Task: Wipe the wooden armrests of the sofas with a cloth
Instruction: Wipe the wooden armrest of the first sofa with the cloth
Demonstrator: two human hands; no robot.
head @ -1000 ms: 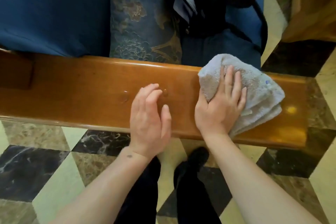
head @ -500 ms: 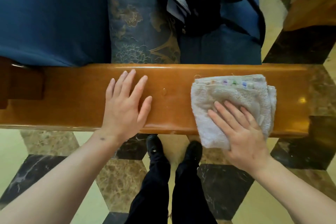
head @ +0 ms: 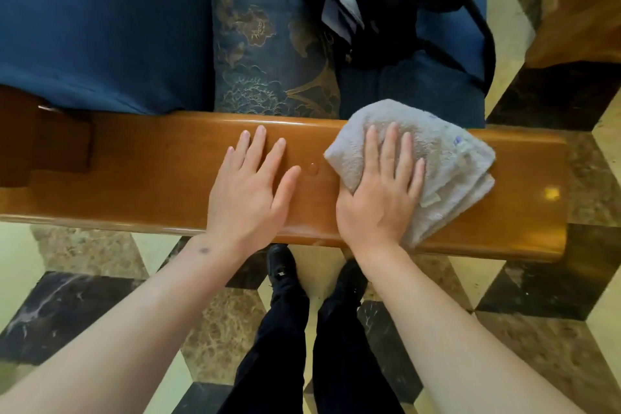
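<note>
The folded cloth (head: 433, 158) is pressed flat on the wooden armrest (head: 151, 178) by the right hand (head: 379, 198), fingers (head: 389, 151) spread, nothing pinched; unwiped wood w/ a droplet (head: 313, 167) lies left along the armrest's long axis, btwn cloth & flat left hand (head: 248, 191).

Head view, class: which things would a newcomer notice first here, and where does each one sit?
First, the grey cloth, pressed flat by the right hand on the glossy wooden armrest. Beside it the left hand rests bare on the wood, a small water drop between them. Beyond the armrest lies a blue patterned cushion.
</note>
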